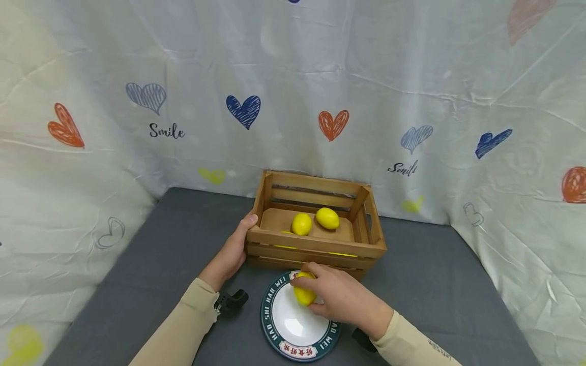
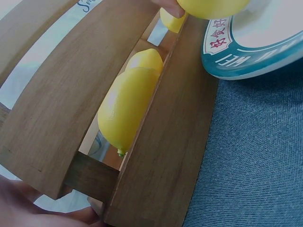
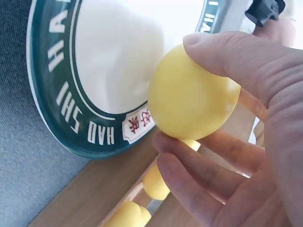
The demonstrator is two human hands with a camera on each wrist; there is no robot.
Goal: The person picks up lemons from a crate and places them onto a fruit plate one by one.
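Note:
A yellow lemon is held in my right hand, between thumb and fingers, above the far part of a plate. In the right wrist view the thumb lies on one side of the lemon and the fingers on the other. The plate is white with a dark green lettered rim. My left hand grips the left end of a slatted wooden crate. Inside the crate lie several lemons, among them one lemon toward the back; others show through the front slats, such as a lemon in the left wrist view.
A dark grey cloth covers the table. Behind the crate hangs a white curtain printed with hearts and words. The plate stands close in front of the crate. Dark straps sit on my wrists.

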